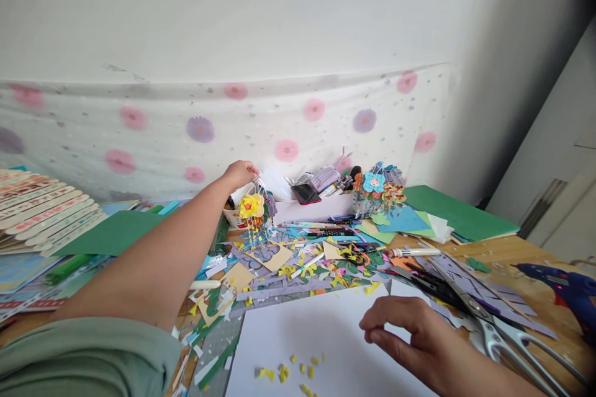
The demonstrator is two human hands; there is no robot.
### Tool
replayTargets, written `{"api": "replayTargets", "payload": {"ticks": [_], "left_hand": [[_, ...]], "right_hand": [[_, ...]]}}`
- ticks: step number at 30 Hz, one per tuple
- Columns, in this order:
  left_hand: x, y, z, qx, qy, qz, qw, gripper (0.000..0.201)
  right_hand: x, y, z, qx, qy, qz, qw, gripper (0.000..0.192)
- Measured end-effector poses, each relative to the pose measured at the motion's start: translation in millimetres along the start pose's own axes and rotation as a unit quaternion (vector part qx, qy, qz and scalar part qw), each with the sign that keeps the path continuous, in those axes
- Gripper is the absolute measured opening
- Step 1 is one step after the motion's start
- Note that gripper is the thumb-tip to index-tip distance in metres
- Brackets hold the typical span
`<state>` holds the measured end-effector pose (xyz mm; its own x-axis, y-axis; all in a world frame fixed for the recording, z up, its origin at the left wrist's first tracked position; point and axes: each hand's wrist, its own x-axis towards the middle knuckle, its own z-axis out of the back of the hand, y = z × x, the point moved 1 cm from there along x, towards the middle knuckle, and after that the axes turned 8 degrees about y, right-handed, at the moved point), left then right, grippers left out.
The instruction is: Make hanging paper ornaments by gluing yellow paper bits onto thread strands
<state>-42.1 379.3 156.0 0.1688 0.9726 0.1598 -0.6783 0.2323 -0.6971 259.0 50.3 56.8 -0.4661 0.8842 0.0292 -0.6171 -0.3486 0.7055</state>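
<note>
My left hand (239, 173) is stretched to the middle of the frame, fingers together on the top of a paper flower ornament (252, 208) with a yellow bloom, which hangs just above the scraps. My right hand (410, 335), at the lower right, rests on a white sheet (307, 332), fingers loosely curled and holding nothing. Scissors (484, 322) lie just beside it.

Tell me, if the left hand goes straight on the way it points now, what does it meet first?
The left hand points away toward the back of the table. First in that line are likely the white paper pieces just beyond its fingertips, then the flowered cloth on the wall. Depth is hard to judge.
</note>
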Motion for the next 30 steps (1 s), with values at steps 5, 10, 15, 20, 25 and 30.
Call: {"api": "replayTargets", "payload": {"ticks": [5,10,15,20,25,30], "left_hand": [[-33.0,-5.0,13.9,-0.011,-0.071,-0.004,0.997,0.025],[-102.7,-1.8,24.3,-0.024,-0.153,-0.039,0.987,0.022],[-208.9,13.9,1.8,-0.002,-0.118,-0.061,0.991,0.020],[-316.2,38.4,-38.6,0.071,-0.044,-0.068,0.994,0.021],[-379.6,53.4,-67.5,0.147,-0.012,-0.109,0.983,0.021],[-396.1,63.5,-80.1,0.227,0.042,-0.075,0.970,0.023]], "right_hand": [[-5.9,9.6,3.6,0.006,0.001,0.027,1.000,0.025],[-11.8,15.3,3.7,0.009,-0.001,0.051,0.999,0.022],[-16.2,17.6,-1.4,0.030,-0.001,0.049,0.998,0.024],[-13.1,15.1,3.8,0.003,0.003,-0.016,1.000,0.033],[-10.4,-0.2,5.9,-0.160,0.108,0.026,0.981,0.031],[-30.7,-23.1,-8.6,-0.318,0.140,-0.018,0.937,0.059]]}}
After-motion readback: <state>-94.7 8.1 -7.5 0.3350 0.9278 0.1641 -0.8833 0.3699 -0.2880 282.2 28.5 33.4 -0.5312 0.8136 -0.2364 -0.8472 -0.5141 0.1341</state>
